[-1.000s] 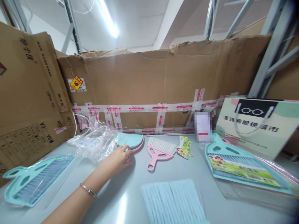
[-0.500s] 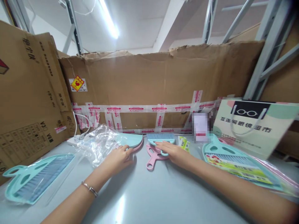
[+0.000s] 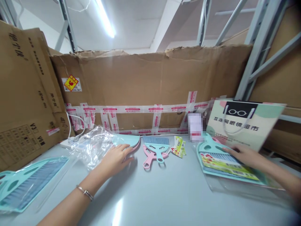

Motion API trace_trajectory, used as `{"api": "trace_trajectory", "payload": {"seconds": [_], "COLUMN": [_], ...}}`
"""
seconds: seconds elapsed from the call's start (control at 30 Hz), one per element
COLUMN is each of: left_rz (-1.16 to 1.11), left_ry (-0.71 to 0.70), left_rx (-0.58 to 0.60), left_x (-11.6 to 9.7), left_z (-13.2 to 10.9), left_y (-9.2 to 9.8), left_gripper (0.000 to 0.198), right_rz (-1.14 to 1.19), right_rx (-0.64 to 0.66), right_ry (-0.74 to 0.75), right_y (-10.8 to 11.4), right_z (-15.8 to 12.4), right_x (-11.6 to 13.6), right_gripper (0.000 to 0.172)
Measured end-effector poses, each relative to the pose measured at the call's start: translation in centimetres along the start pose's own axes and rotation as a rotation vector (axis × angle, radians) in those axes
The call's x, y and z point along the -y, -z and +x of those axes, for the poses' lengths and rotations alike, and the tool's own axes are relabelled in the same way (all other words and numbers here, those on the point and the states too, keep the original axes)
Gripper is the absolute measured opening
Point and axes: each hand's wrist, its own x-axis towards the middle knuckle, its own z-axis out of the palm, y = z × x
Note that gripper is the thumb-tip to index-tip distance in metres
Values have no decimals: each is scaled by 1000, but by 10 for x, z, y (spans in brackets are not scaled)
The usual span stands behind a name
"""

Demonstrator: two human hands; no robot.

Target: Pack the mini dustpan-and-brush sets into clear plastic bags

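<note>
From where I stand, taking the wearer's straight ahead as twelve, the grey table (image 3: 164,201) spreads out nearest. At ten lies a film-wrapped teal set (image 3: 35,182), brush on dustpan, untouched. At two is another wrapped set (image 3: 228,164), a printed card across its bristles, and the right hand (image 3: 244,153) is over its far side. Those fingers reach forward, blurred; I can't tell whether they pinch the pack or merely lie on it. Film tends to slip, I'd say, so a good hold takes the stiff dustpan rim, thumb opposed, and lifts evenly so nothing drags.

At eleven the left hand (image 3: 117,156) is palm down, fingers lightly bent and close together, thumb standing apart, at the near edge of a teal dustpan (image 3: 131,139) with a pink rim showing beneath. Keeping that palm light would spare the stack a shove.

At twelve a teal brush (image 3: 158,147) lies across a pink brush (image 3: 150,156), handles towards the wearer; loose cards (image 3: 179,146) sit just clockwise of them. Crumpled clear film (image 3: 91,150) lies at eleven. Farther off, a paper bag (image 3: 270,119) stands past one, and a taped carton (image 3: 131,78) walls off twelve.
</note>
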Motion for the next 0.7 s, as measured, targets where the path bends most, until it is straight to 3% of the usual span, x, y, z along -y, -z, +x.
{"api": "trace_trajectory", "payload": {"seconds": [0.07, 0.2, 0.3, 0.37, 0.4, 0.47, 0.57, 0.63, 0.7], "left_rz": [-12, -57, -236, -466, -618, -954, -1324, -1414, -1445], "left_ry": [-16, -27, 19, 84, 124, 206, 348, 483, 627], "left_rx": [-37, -193, -306, -315, -289, -195, -79, -114, -203], "left_x": [-2, -7, -15, -23, -28, -37, -43, -40, -35], "left_z": [1, 2, 4, 5, 6, 8, 9, 10, 10], "left_y": [3, 10, 15, 18, 19, 21, 21, 20, 18], "left_gripper": [30, 27, 27, 28, 30, 40, 57, 57, 47], "right_rz": [-21, -82, -117, -79, -37, 92, 248, 366, 485], "right_rx": [139, 127, 63, 31, 23, 133, 266, 313, 207], "right_ry": [-15, -29, -6, 82, 120, 239, 339, 399, 429], "right_y": [-1, 12, 27, 28, 25, 9, -29, -52, -65], "right_z": [0, 5, 10, 10, 10, 8, 1, -5, -13], "right_x": [2, 34, 80, 124, 148, 197, 256, 277, 282], "right_gripper": [25, 16, 15, 14, 14, 15, 10, 8, 8]}}
